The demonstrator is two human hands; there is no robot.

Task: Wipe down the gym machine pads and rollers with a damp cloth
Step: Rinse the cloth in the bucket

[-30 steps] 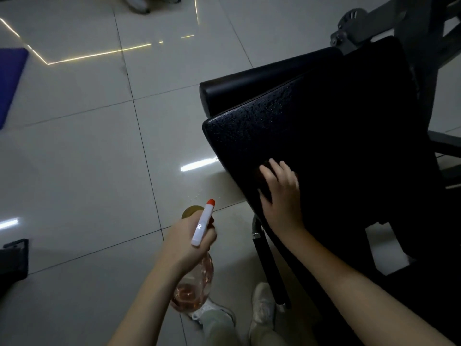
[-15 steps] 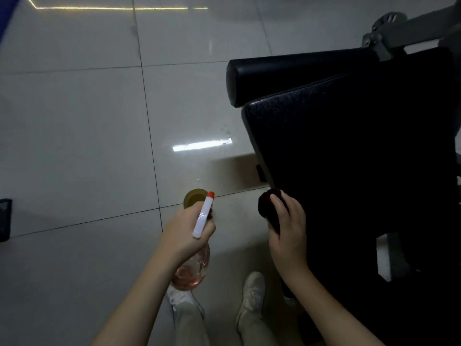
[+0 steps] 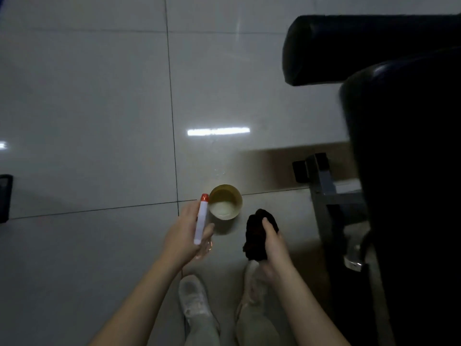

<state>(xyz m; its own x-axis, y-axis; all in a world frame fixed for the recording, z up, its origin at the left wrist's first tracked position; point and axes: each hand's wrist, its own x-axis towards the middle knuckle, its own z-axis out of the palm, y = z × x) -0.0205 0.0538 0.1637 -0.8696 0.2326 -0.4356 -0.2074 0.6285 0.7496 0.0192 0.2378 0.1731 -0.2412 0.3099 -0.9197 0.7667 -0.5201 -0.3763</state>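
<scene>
My right hand [image 3: 273, 248] grips a bunched dark cloth [image 3: 258, 233], held in the air over the floor, left of the machine and apart from its pads. My left hand [image 3: 185, 236] holds a spray bottle [image 3: 201, 221] with a white head and a red nozzle tip; its clear body is mostly hidden under the hand. The machine's black pad [image 3: 404, 171] fills the right side. A black roller [image 3: 349, 48] lies beyond it at the upper right.
A small yellow bowl [image 3: 225, 202] holding pale liquid stands on the tiled floor just beyond my hands. The machine's grey metal frame [image 3: 326, 193] runs along the floor at the right. My two shoes [image 3: 194, 300] are below. A dark object [image 3: 5, 198] sits at the left edge.
My right hand has left the pad with the cloth and come down to the left, over the floor by the bowl. The view has tilted down; the left hand keeps the bottle.
</scene>
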